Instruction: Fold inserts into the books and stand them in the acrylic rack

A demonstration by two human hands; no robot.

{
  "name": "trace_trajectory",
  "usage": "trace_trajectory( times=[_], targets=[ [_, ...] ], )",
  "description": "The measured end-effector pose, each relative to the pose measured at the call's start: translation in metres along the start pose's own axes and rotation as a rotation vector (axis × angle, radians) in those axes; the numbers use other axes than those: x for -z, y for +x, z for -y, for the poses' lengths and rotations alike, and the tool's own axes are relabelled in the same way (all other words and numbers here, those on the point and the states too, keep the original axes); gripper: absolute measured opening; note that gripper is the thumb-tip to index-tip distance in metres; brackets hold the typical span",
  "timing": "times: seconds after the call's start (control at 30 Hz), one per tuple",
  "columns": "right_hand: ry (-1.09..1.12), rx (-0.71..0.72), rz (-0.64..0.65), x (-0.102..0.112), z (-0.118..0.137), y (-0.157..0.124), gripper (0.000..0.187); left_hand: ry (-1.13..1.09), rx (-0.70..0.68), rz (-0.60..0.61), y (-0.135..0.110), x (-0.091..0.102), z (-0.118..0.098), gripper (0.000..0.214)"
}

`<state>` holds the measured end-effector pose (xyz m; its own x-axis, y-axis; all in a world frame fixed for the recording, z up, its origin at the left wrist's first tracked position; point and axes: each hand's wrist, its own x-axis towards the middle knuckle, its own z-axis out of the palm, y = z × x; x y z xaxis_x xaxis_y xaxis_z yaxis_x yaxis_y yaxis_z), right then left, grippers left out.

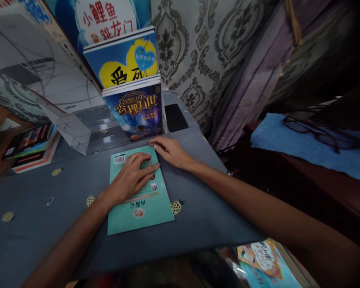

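Observation:
A teal paperback book (141,208) lies flat on the dark grey tablecloth (198,216), its back cover and barcode turned up. My left hand (132,178) rests flat on the book with fingers spread, holding nothing. My right hand (169,151) touches the book's far right corner, its fingers curled at the edge. Just behind the hands, a dark blue illustrated book (136,114) stands upright in a clear acrylic stand (78,132), with a blue and yellow book (123,60) behind it.
A black phone (175,117) lies right of the stand. Stacked books (30,146) sit at the left. A patterned curtain (204,52) hangs behind the table. Glasses (315,132) lie on a blue cloth at right. More colourful books (262,262) lie below the table's near edge.

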<state>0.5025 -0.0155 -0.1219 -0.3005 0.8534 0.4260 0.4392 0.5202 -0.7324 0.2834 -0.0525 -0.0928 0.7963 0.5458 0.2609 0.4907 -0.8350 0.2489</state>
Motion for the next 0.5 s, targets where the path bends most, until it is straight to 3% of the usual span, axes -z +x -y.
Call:
trace_trajectory(
  times=[0.23,0.5],
  targets=[
    [-0.03,0.018,0.012,-0.002,-0.002,-0.001,0.028,0.023,-0.027,0.074,-0.028,0.006,-0.037,0.039],
    [-0.074,0.085,0.054,-0.002,-0.003,-0.002,0.028,0.14,-0.041,0.162,-0.062,0.004,-0.078,0.062]
  ],
)
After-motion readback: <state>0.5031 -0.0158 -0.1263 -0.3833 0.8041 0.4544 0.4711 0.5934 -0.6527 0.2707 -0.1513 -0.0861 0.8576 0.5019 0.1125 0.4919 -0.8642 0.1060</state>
